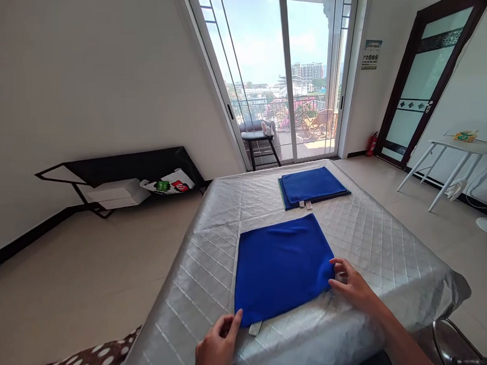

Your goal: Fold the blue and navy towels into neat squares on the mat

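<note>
A flat, roughly square blue cloth (282,269) lies on the near part of the bed, with slight wrinkles toward its right side. A white label (255,328) sticks out from its near edge. At the near left corner, my left hand (217,342) is closed, thumb and fingers pinching the fabric. My right hand (353,286) pinches the cloth's right edge near the close corner, where the fabric bunches a little. Farther back lies a neat stack of blue cloths (313,185), with small white tags at its front edge.
The bed has a silver-grey quilted cover (206,258). Left of it is a black rack (131,165) with a white box (114,192). A stool (260,136) stands before the glass door. A white table (461,143) is at right, a metal chair (452,340) near lower right.
</note>
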`<state>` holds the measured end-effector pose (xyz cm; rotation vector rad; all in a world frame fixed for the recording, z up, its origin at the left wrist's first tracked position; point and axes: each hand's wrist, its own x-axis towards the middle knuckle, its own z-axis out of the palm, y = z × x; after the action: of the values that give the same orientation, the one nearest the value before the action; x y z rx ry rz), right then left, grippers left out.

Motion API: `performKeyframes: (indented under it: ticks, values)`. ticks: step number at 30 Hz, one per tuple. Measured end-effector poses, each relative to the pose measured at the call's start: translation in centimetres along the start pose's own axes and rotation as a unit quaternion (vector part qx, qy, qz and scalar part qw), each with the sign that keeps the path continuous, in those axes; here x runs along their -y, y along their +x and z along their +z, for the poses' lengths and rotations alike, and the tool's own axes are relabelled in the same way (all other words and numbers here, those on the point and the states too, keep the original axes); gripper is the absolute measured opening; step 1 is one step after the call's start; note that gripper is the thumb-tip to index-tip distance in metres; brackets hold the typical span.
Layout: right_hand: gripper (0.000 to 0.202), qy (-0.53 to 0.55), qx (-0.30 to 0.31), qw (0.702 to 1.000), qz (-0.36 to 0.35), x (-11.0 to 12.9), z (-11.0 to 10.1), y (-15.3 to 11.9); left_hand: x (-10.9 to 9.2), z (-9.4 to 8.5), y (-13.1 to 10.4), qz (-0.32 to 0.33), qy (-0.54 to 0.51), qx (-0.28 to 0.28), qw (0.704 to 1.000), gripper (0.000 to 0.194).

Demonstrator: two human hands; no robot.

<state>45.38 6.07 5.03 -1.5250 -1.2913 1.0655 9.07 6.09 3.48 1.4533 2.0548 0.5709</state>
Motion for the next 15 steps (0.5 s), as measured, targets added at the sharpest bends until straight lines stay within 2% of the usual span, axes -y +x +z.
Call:
performKeyframes:
  ticks: [3, 8, 10, 12, 14, 15]
  values:
    - [0.044, 0.069, -0.013, 0.997, -0.008, 0.2, 0.5, 0.5, -0.3, 0.0, -0.2, 0.0, -0.04, -0.012, 0.999, 0.058]
    - [0.046, 0.15, -0.07, 0.986, 0.03, -0.1, 0.9, 0.7, -0.5, -0.1, -0.4, -0.011, -0.081, -0.03, 0.996, 0.063]
    - [0.044, 0.152, -0.05, 0.986, 0.042, -0.4, 0.6, 0.5, -0.4, -0.1, -0.5, -0.016, -0.08, -0.028, 0.996, 0.063]
    - [0.042, 0.13, -0.004, 0.991, 0.036, -0.6, 0.2, 0.2, -0.4, -0.1, -0.4, -0.017, -0.075, -0.027, 0.997, 0.062]
    - [0.038, 0.079, 0.021, 0.997, 0.006, -0.8, -0.1, 0.0, -0.2, 0.1, -0.3, -0.018, -0.07, -0.025, 0.997, 0.061]
    - [0.036, 0.044, 0.016, 0.999, -0.015, -0.9, -0.2, -0.1, -0.1, 0.1, -0.3, -0.018, -0.067, -0.024, 0.997, 0.06]
